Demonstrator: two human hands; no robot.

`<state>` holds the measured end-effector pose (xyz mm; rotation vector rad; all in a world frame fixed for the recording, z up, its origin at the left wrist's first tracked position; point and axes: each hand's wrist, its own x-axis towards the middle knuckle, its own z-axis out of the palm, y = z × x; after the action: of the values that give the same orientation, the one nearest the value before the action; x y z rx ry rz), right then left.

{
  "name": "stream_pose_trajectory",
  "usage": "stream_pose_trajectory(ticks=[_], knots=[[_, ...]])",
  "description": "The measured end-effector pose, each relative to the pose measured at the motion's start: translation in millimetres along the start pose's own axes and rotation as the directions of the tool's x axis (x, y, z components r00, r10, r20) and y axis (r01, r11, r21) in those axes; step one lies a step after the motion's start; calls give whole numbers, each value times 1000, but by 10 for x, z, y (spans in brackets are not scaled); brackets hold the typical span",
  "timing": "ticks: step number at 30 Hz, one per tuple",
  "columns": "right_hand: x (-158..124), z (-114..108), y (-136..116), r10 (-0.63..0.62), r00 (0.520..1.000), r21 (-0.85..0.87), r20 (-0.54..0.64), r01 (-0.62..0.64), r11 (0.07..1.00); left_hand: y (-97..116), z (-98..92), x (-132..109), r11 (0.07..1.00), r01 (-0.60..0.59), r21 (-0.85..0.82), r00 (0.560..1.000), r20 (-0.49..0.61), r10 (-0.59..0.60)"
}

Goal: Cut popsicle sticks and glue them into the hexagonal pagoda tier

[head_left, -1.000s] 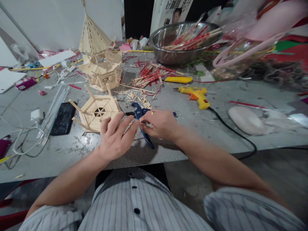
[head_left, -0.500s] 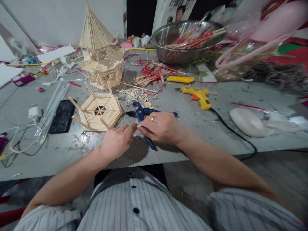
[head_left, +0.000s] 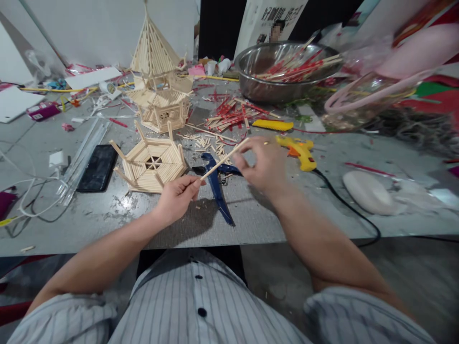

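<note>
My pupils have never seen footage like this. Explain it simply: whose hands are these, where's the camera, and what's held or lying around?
No machine here: one person works with bare hands, seen from a camera worn on the head, facing forward and down. The left hand pinches one end of a thin stick; the blurred right hand is at the other, its grip unclear. Blue pliers lie beneath the stick; the table also holds a six-sided wooden frame, a wooden tower, a phone, a glue gun and a metal bowl.
</note>
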<state>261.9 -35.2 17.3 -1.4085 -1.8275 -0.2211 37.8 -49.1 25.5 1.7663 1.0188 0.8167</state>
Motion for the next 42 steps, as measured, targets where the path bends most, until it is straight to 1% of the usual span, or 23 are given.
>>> stream_pose_trajectory(ticks=[1, 2, 3, 4, 5, 8, 10, 13, 14, 16, 18, 19, 23, 24, 25, 27, 29, 33, 35, 37, 39, 42], knots=[[-1, 48, 46, 32, 986, -61, 164, -23, 998, -10, 2, 4, 998, 17, -63, 1000, 0, -17], [-12, 93, 75, 68, 951, -117, 301, -34, 993, -22, 5, 8, 994, 27, -110, 1000, -1, -27], [-33, 129, 83, 103, 912, -167, 396, -39, 985, -34, 7, 10, 990, 29, -140, 1000, -4, -30], [-61, 151, 70, 130, 881, -209, 454, -37, 977, -45, 8, 11, 987, 28, -156, 1000, -6, -29], [-91, 159, 37, 147, 862, -244, 486, -28, 969, -53, 9, 12, 986, 28, -162, 1000, -8, -30], [-157, 107, -139, 124, 835, -306, 536, 56, 950, -56, 10, 10, 986, 37, -160, 999, -11, -39], [-159, 46, -267, 172, 784, -360, 597, 70, 930, -51, 10, 7, 989, 42, -143, 999, -4, -43], [-116, -25, -398, 253, 680, -389, 688, 51, 920, -69, 10, 10, 996, 30, -83, 999, 24, -28], [-100, -39, -421, 264, 655, -388, 708, 49, 920, -85, 10, 16, 998, 21, -56, 999, 48, -19], [-80, -50, -446, 279, 628, -393, 727, 47, 919, -130, 9, 35, 1000, 9, -7, 994, 111, -8], [-81, -40, -449, 287, 626, -402, 725, 46, 914, -176, 6, 62, 1000, -1, 30, 986, 168, -4], [-89, -30, -442, 288, 633, -406, 718, 45, 913, -196, 3, 77, 999, -10, 50, 982, 188, 1], [-131, 7, -348, 247, 697, -404, 674, 67, 912, -242, -11, 120, 986, -81, 146, 975, 219, 47], [-136, 8, -310, 230, 705, -396, 670, 77, 915, -250, -13, 125, 982, -98, 163, 974, 220, 60], [-139, 6, -269, 215, 710, -383, 670, 83, 920, -260, -14, 128, 976, -120, 180, 972, 221, 79], [-137, -4, -189, 197, 696, -342, 690, 75, 937, -285, -9, 132, 960, -182, 213, 964, 230, 132], [-136, -6, -124, 179, 700, -305, 692, 59, 950, -317, -2, 137, 939, -241, 247, 955, 233, 184], [-151, 53, -35, 135, 781, -287, 610, 59, 956, -365, -3, 156, 914, -278, 294, 949, 231, 214], [-144, 94, 2, 123, 806, -274, 578, 50, 960, -375, -10, 166, 914, -276, 298, 951, 223, 214], [-113, 113, 40, 142, 815, -257, 562, 9, 967, -383, -16, 175, 913, -280, 296, 952, 210, 224], [-66, 99, 79, 175, 830, -226, 530, -61, 972, -397, -18, 186, 910, -290, 296, 951, 198, 238], [2, 38, 146, 233, 842, -90, 487, -217, 972, -430, -21, 213, 910, -287, 301, 954, 173, 244]])
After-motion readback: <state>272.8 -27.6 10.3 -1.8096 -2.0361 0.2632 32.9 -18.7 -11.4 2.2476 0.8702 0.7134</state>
